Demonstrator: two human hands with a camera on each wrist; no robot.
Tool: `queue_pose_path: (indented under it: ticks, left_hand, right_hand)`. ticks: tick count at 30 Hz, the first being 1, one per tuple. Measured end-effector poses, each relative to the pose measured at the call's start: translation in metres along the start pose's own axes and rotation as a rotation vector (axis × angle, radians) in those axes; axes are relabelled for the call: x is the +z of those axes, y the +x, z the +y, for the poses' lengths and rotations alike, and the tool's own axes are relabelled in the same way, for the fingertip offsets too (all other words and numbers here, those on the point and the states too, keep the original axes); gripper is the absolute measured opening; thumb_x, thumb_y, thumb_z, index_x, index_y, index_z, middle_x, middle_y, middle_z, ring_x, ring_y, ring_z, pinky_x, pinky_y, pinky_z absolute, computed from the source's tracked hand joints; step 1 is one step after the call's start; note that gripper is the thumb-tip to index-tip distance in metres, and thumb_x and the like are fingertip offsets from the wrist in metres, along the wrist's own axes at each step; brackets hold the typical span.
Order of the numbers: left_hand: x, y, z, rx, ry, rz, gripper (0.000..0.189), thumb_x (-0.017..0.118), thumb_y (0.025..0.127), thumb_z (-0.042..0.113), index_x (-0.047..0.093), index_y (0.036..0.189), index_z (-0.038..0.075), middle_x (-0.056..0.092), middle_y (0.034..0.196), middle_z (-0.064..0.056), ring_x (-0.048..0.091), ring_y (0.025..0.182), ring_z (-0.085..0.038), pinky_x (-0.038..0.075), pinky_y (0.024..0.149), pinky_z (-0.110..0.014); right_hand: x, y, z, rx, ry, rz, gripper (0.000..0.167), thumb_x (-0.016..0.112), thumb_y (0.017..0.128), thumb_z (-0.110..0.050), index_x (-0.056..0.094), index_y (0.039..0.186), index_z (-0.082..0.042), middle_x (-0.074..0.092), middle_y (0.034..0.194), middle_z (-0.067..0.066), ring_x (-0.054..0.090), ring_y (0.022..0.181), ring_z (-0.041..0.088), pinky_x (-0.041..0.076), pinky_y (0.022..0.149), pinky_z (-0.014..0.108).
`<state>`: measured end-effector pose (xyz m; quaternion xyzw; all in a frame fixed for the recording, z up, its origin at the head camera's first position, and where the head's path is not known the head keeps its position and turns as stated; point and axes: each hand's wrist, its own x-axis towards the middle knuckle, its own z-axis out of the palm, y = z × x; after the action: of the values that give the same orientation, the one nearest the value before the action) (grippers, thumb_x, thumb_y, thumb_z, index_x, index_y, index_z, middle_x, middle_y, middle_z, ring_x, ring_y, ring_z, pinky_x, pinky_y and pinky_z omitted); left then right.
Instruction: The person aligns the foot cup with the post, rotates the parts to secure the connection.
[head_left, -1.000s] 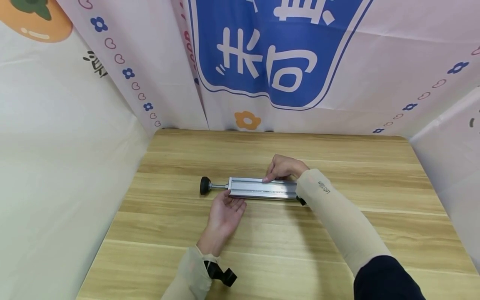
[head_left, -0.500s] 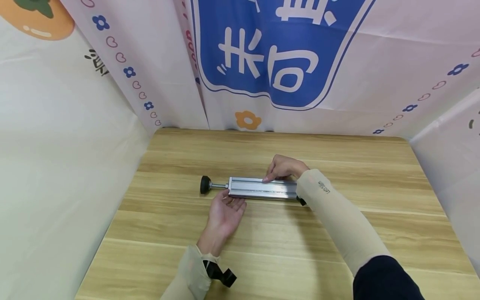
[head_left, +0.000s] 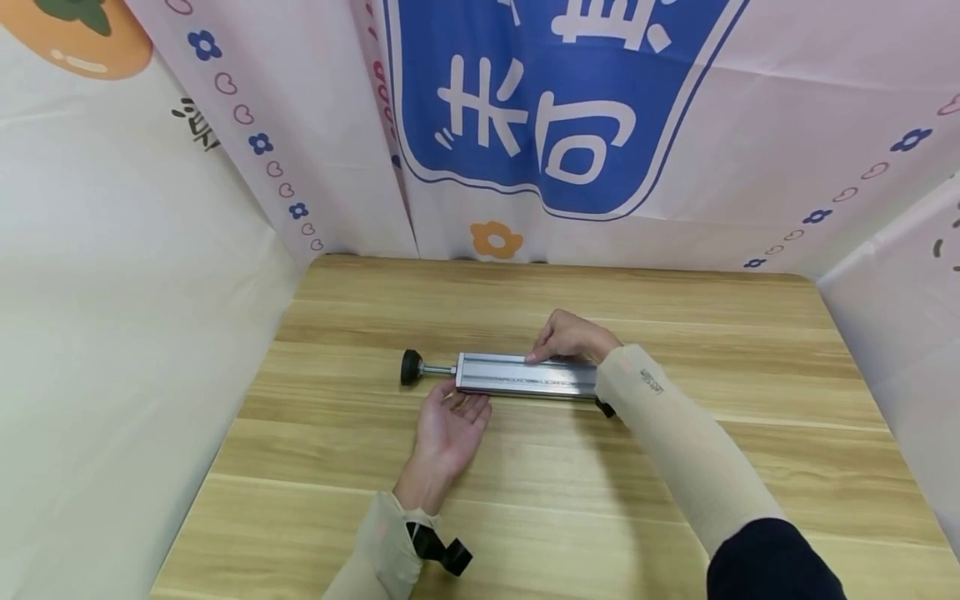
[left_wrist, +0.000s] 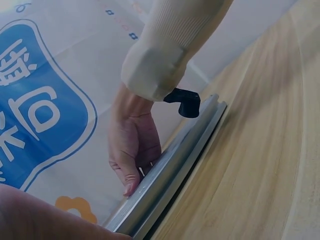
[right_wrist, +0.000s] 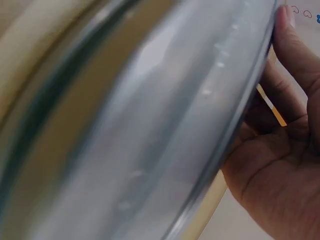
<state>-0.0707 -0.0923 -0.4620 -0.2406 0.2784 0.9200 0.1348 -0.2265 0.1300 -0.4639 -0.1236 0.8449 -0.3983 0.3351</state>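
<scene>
A silver aluminium profile [head_left: 517,377] with lengthwise grooves lies crosswise near the table's middle. From its left end extends a threaded metal rod [head_left: 438,370] tipped with a black levelling foot [head_left: 410,367]. My left hand [head_left: 447,433], palm up, holds the near edge by the left end, the thumb at the corner and the fingers partly hidden under the profile. At the far long edge, my right hand [head_left: 572,335] grips the profile with its thumb on top and its other fingers curled behind, also seen in the left wrist view. The right sleeve hides the profile's right end.
The wood-grain table [head_left: 675,500] meets a printed white curtain [head_left: 337,167] at the back, with more white cloth at both sides. A black wrist camera [head_left: 453,556] hangs from the left wrist; another is strapped under the right sleeve.
The profile's left end and foot have risen very slightly in the head view. Both hands keep the same hold.
</scene>
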Motion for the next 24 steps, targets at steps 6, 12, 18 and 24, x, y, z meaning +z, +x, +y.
queue_pose_path:
  ticks: [6,12,18,24]
  left_hand:
    - [-0.002,0.002,-0.002,0.006,0.015,0.010,0.072,0.030,0.112,0.024,-0.010,0.162,-0.007,-0.004,0.172,-0.030,0.000,0.165,-0.039,0.005,0.137,-0.043]
    - [-0.003,0.002,-0.002,0.015,0.022,0.008,0.071,0.030,0.112,0.024,-0.008,0.163,-0.008,-0.003,0.172,-0.031,0.001,0.165,-0.041,0.005,0.137,-0.044]
    - [-0.004,0.001,-0.002,0.019,0.031,0.009,0.071,0.028,0.112,0.024,-0.009,0.162,-0.009,-0.003,0.172,-0.033,0.002,0.164,-0.043,0.006,0.136,-0.046]
    - [-0.004,-0.001,-0.001,0.013,0.037,0.016,0.070,0.027,0.112,0.023,-0.009,0.162,-0.009,-0.001,0.171,-0.033,0.003,0.164,-0.043,0.007,0.137,-0.046]
  right_hand:
    - [0.004,-0.006,0.007,-0.079,-0.042,0.055,0.020,0.083,0.092,-0.026,0.085,0.096,-0.007,0.083,0.099,0.008,0.065,0.080,0.011,0.054,0.079,0.026]
    - [0.007,-0.009,0.013,-0.098,-0.055,0.081,0.020,0.081,0.094,-0.030,0.085,0.102,-0.012,0.082,0.108,0.007,0.072,0.096,0.014,0.058,0.092,0.035]
    - [0.008,-0.011,0.015,-0.121,-0.053,0.096,0.017,0.079,0.096,-0.028,0.085,0.101,-0.013,0.083,0.103,0.005,0.069,0.092,0.014,0.056,0.086,0.030]
    - [0.009,-0.015,0.015,-0.122,-0.049,0.106,0.024,0.078,0.096,-0.030,0.083,0.109,-0.009,0.081,0.110,0.008,0.071,0.100,0.018,0.058,0.092,0.035]
